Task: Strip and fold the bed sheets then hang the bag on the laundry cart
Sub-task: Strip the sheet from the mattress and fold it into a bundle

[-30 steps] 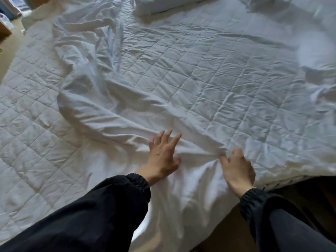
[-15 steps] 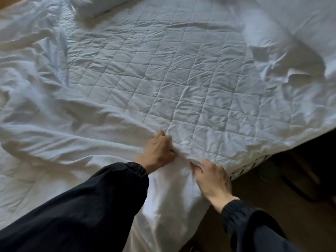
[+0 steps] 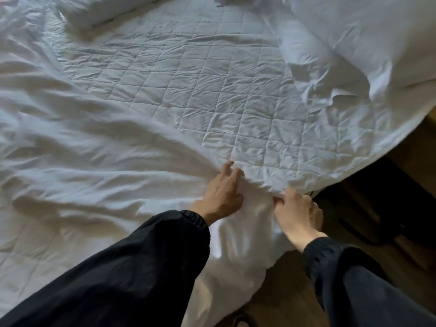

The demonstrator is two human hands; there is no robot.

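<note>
A loose white sheet [image 3: 77, 161] lies crumpled across the left half of the bed and hangs over the near edge. A quilted white mattress pad [image 3: 212, 95] is bare in the middle. My left hand [image 3: 221, 194] grips a bunched fold of the sheet at the near edge of the bed, fingers curled into the cloth. My right hand [image 3: 298, 212] pinches the same sheet edge just to the right, by the mattress corner. Both arms are in dark sleeves.
A white pillow [image 3: 94, 10] lies at the far left of the bed. A heaped white duvet [image 3: 354, 43] covers the far right. Brown wooden floor [image 3: 401, 232] and a dark object lie to the right of the bed corner.
My left hand went from flat on the sheet to gripping it. Both hands gathered the sheet edge closer together at the corner, and the view swung right.
</note>
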